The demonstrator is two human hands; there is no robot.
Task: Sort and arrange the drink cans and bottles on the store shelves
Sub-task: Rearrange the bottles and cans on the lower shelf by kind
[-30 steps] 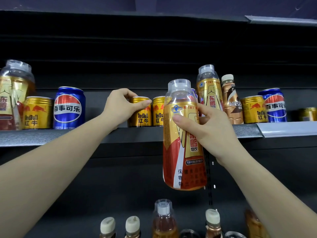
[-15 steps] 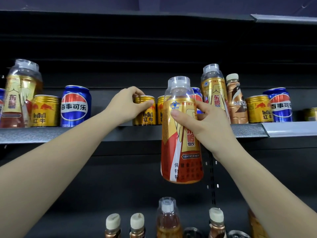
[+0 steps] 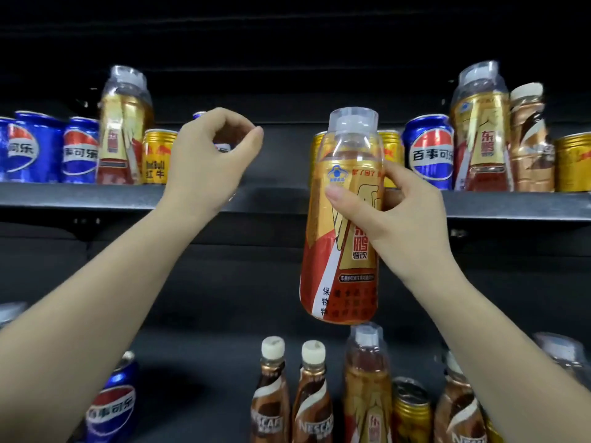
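Two hands up at the upper shelf (image 3: 80,199). My right hand (image 3: 396,219) is clamped around the energy-drink bottle (image 3: 343,225), thumb across the label, fingers wrapped behind. Bottle is upright, held in the air in front of the shelf edge, base well below shelf level, cap just above it.

Left hand (image 3: 208,161) is raised in front of the shelf with fingers curled toward the thumb and nothing in it; whether it touches the blue can (image 3: 200,116) partly hidden behind it, I can't tell.

My read: placement step, bottle picked, not yet shelved. There's a bare stretch of shelf between the left hand and the gold cans (image 3: 319,155) behind the bottle. A matching bottle (image 3: 123,129) stands to the left among the Pepsi cans (image 3: 80,151), another (image 3: 479,135) to the right.

Next move needs a lift until the base clears the shelf lip, then push in and set down upright. Risk: clipping the gold cans on the way in. Left hand could clear or steady neighbours.

Lower shelf holds coffee bottles (image 3: 271,394), untouched.
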